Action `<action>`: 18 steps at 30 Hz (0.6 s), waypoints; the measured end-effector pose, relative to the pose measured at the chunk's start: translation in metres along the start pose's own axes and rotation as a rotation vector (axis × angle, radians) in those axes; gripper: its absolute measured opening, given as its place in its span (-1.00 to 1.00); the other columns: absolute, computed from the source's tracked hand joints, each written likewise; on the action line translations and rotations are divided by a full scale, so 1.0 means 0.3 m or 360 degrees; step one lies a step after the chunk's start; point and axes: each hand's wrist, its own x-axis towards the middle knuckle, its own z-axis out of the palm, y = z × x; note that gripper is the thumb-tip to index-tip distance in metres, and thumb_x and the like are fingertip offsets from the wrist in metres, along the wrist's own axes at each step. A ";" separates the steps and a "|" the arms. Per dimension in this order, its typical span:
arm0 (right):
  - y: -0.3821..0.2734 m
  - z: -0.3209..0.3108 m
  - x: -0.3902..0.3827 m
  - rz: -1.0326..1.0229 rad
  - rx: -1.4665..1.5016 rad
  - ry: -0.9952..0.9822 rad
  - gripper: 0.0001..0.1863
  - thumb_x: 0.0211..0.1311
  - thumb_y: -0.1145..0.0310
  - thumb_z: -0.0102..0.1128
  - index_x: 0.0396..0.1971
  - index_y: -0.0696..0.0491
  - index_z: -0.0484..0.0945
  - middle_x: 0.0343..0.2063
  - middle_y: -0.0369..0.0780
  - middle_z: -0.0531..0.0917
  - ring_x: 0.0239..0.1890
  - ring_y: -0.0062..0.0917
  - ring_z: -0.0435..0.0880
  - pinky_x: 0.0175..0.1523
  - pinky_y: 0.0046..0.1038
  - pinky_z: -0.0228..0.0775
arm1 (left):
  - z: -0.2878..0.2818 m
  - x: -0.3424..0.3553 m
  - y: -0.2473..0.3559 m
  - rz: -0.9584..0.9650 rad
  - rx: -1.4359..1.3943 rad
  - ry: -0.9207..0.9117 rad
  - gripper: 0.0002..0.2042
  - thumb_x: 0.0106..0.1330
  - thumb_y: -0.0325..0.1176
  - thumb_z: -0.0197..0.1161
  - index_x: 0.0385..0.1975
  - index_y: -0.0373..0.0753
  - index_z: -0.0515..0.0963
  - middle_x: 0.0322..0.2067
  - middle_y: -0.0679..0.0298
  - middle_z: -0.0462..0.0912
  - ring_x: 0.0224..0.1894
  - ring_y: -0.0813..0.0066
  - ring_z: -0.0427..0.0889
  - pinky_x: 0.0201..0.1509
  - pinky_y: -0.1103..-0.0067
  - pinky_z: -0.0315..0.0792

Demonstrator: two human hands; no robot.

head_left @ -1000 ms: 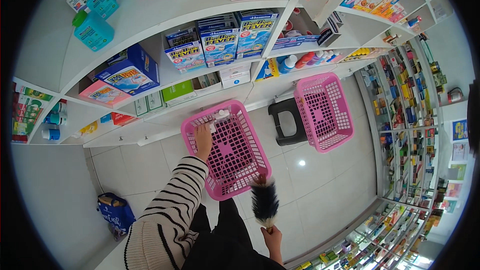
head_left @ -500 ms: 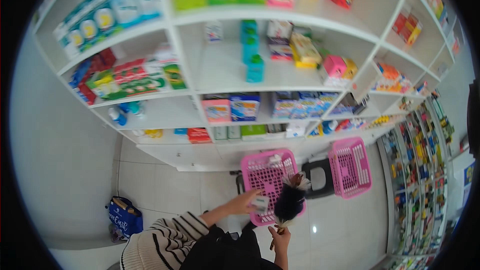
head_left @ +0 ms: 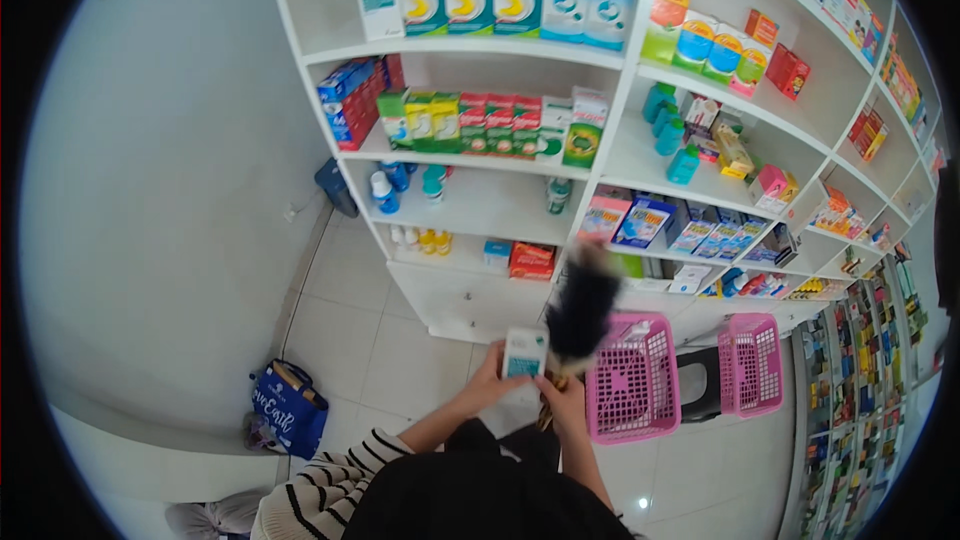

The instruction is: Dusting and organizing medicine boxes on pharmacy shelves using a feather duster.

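My left hand (head_left: 484,382) is closed on a small white and teal box (head_left: 525,348), held upright in front of me. My right hand (head_left: 567,404) is wrapped round the handle of a feather duster (head_left: 582,312), its thumb against the box's lower right corner. Dark and blurred, the duster's head points up and away toward the shelves. Just right of it stands a pink plastic basket (head_left: 672,380) with a perforated base.
A white shelf unit (head_left: 470,52) full of boxes and bottles rises ahead. A second pink basket (head_left: 775,380) and a black stool (head_left: 698,395) stand to the right. On the floor at left is a blue bag (head_left: 290,408), near a wall (head_left: 180,190).
My view has swung left along the shelves. The box has come from over the basket to in front of me, and my two hands have drawn together at it.
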 end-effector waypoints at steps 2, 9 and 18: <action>-0.017 0.005 0.017 -0.0094 -0.0297 -0.0312 -0.83 0.05 0.37 0.25 -0.42 0.11 0.47 -0.65 -0.41 0.44 -0.62 -0.76 0.37 -0.51 -0.69 0.20 | -0.109 -0.015 0.072 -0.0328 -0.0360 -0.0027 -0.48 0.20 -0.42 0.17 0.13 -0.32 0.14 -0.08 0.24 0.44 -0.04 0.49 0.45 0.04 0.56 0.35; -0.208 0.039 0.039 -0.0279 -0.0216 -0.0668 -0.79 0.26 0.40 -0.05 -0.16 0.12 0.47 -0.46 -0.33 0.56 -0.54 -0.76 0.40 -0.46 -0.73 0.21 | -0.269 -0.058 0.162 -0.0278 -0.1247 -0.0028 -0.61 0.38 -0.16 -0.21 0.10 -0.24 0.25 0.01 0.10 0.41 -0.02 0.33 0.46 0.07 0.45 0.35; -0.242 0.005 0.034 0.0001 -0.0609 -0.1191 -0.79 0.15 0.43 0.10 -0.20 0.08 0.53 -0.47 -0.37 0.56 -0.49 -0.79 0.47 -0.44 -0.70 0.26 | -0.280 -0.085 0.100 -0.0265 -0.1216 0.0139 -0.57 0.35 -0.10 -0.18 0.14 -0.16 0.21 0.06 0.17 0.37 0.07 0.33 0.39 0.15 0.38 0.27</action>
